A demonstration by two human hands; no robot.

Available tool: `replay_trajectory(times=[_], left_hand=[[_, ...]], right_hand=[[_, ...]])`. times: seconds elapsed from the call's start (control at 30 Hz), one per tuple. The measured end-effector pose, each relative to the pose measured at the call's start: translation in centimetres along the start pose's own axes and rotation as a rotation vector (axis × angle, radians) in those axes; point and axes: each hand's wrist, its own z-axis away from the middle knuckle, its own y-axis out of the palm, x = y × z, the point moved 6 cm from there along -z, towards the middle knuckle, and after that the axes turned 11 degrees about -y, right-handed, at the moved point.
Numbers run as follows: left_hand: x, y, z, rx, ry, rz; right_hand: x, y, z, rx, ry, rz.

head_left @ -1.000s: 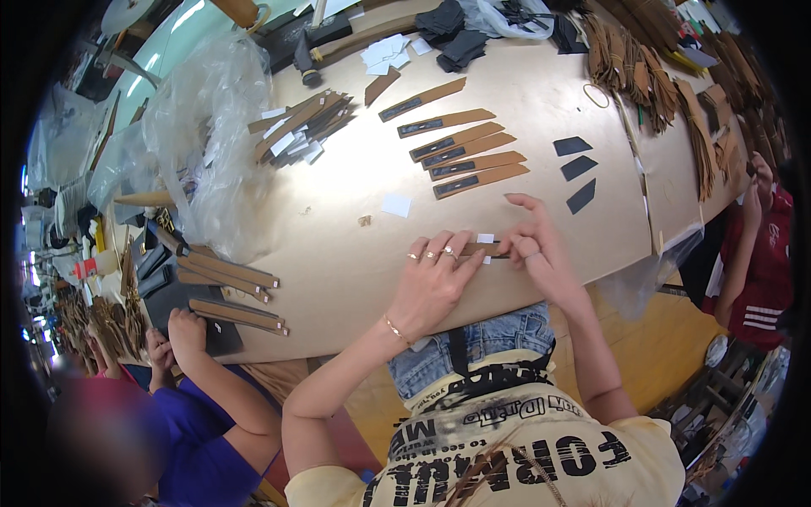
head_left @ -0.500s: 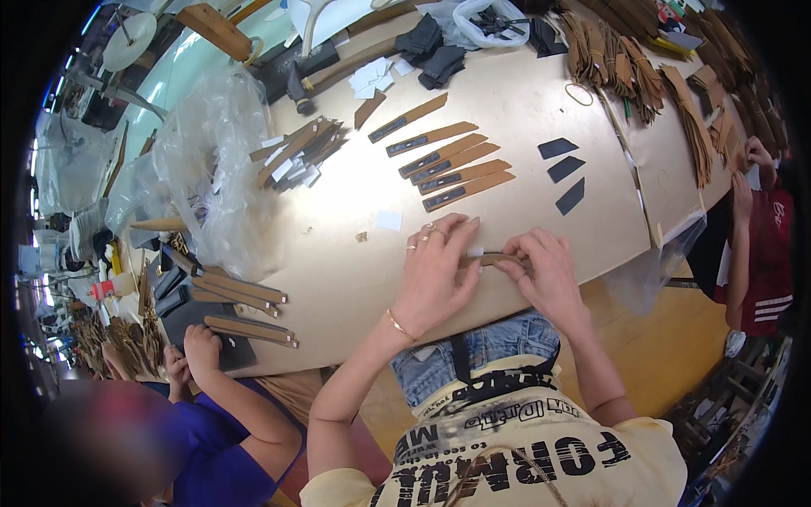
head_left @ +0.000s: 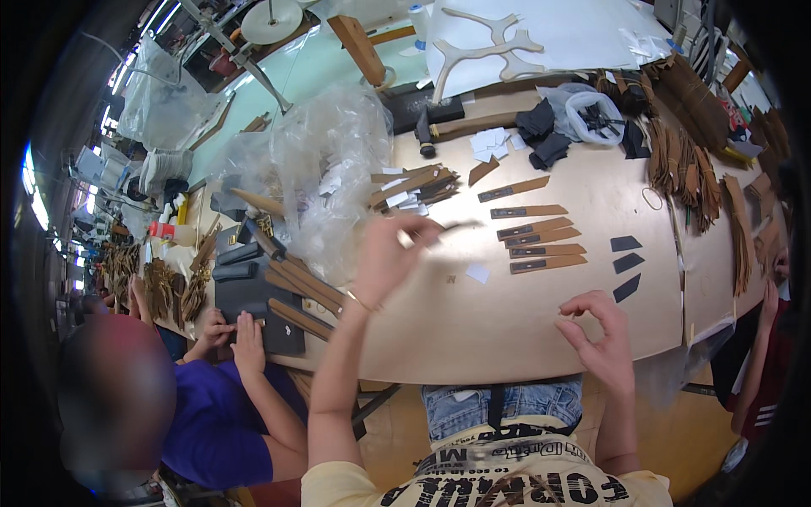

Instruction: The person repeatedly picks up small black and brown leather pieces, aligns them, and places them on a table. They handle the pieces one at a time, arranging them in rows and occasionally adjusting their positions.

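My left hand (head_left: 390,262) is raised over the table, its fingers pinched on a narrow brown leather strip (head_left: 460,226) that is smeared by motion. Close beyond it lies a pile of brown strips with white paper pieces (head_left: 414,186). My right hand (head_left: 600,334) hovers near the table's front edge, thumb and forefinger curved with a gap between them and nothing seen in it. Several brown strips with dark ends (head_left: 541,251) lie in a row at centre right. To their right rest three dark slanted pieces (head_left: 628,263).
A crumpled plastic bag (head_left: 329,160) stands left of the pile, with a hammer (head_left: 427,135) behind. A co-worker in purple (head_left: 228,414) works at the left by a dark mat (head_left: 283,338). Bundled brown strips (head_left: 684,169) lie far right, near another person's arm (head_left: 756,346).
My hands have moved apart. The left carried the strip leftward and away from me toward the pile; the right let go of it and drew back. The view has shifted too.
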Motion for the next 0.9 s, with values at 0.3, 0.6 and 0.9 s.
replay_trajectory(times=[0.3, 0.6, 0.9], left_hand=[[5.0, -2.6, -11.2, 0.049, -0.103, -0.491], [3.7, -1.7, -10.3, -0.095, 0.175, -0.666], [4.1, 3.0, -11.3, 0.185, -0.013, -1.031]], right_hand=[[13.3, -6.3, 0.5, -0.054, -0.855, -0.667], [15.7, -5.2, 0.8, 0.031, -0.859, -0.780], [15.8, -4.6, 1.3, 0.055, -0.902, -0.922]])
